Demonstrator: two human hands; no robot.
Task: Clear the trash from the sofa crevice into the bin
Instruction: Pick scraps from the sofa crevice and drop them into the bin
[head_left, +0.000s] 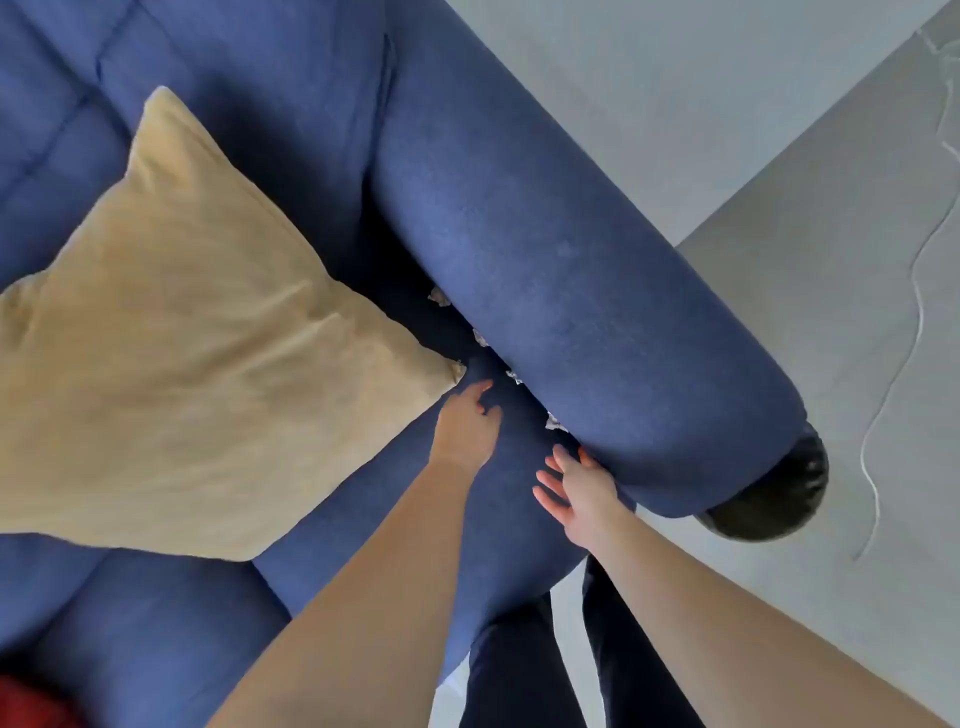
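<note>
Four crumpled bits of whitish trash sit wedged in the sofa crevice, i.e. the dark gap btwn the seat cushion and the rolled armrest. Taking the armrest as ref: scrap 1 lies farthest up its inner edge, scrap 2 next down, scrap 3 below that, scrap 4 closest to the armrest's rounded front end. All four touch or tuck under the armrest's lower side; only small parts show, rest hidden in the gap.

Left hand rests palm-down on the seat just beside the armrest, level w/ scraps 3 & 4, fingers loosely curled, grip holding nothing. Right hand is at the armrest's front end, fingers spread wide, its thumb side against the armrest fabric, grip empty too. Neither hand touches a scrap.

Black bin w/ a shiny liner peeks out from behind the armrest's front end, on the grey floor. Tan pillow lies on the seat well to the far side from the armrest, one corner pointing toward the crevice near scrap 3. Thin white cord trails over the floor beyond the armrest.
</note>
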